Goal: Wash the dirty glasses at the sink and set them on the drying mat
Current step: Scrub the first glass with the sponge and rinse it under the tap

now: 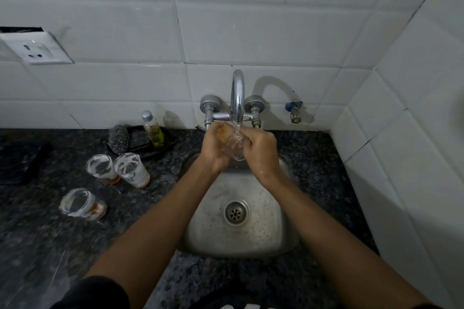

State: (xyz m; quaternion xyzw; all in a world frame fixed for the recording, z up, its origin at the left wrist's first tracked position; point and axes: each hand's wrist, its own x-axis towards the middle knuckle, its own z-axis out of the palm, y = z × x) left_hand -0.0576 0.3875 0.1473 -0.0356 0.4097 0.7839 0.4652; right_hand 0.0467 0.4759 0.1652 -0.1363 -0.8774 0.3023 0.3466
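A clear glass (232,142) with an orange tint lies tilted between both hands, right under the chrome tap (237,98), with water running over it. My left hand (215,150) grips its left side and my right hand (261,149) grips its right side, above the steel sink (281,223). Three soapy glasses stand on the dark counter to the left: one (99,167), a second (131,169) beside it, and a third (80,204) nearer me. A dark mat (17,163) lies at the far left edge of the counter.
A black tray (148,148) behind the soapy glasses holds scrubbers (119,138) and a bottle of yellow liquid (153,130). A second small tap (294,111) sticks out of the tiled wall on the right. A wall socket (37,50) sits upper left. White tiled walls close in behind and right.
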